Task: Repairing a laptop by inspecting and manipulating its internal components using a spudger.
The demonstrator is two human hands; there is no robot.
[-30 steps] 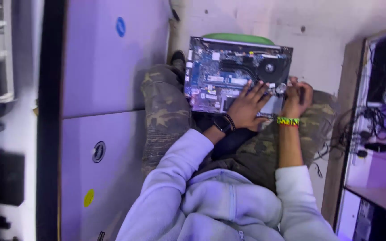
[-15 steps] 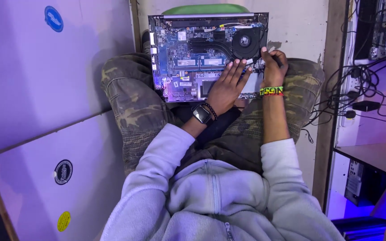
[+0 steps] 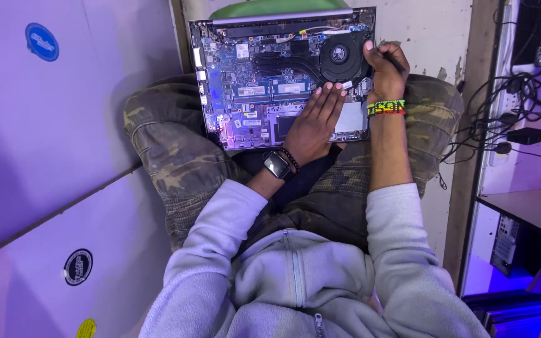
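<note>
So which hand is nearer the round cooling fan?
Right. The right hand touches the fan's right edge; the left hand lies flat just below it.

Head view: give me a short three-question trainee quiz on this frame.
1. True or false: the left hand lies flat on the opened laptop.
2. The right hand is beside which part? A) round black fan B) hinge bar C) green surface
3. What is on the left wrist?

Key: 1 true. 2 A. 3 A dark watch and a bead bracelet.
</note>
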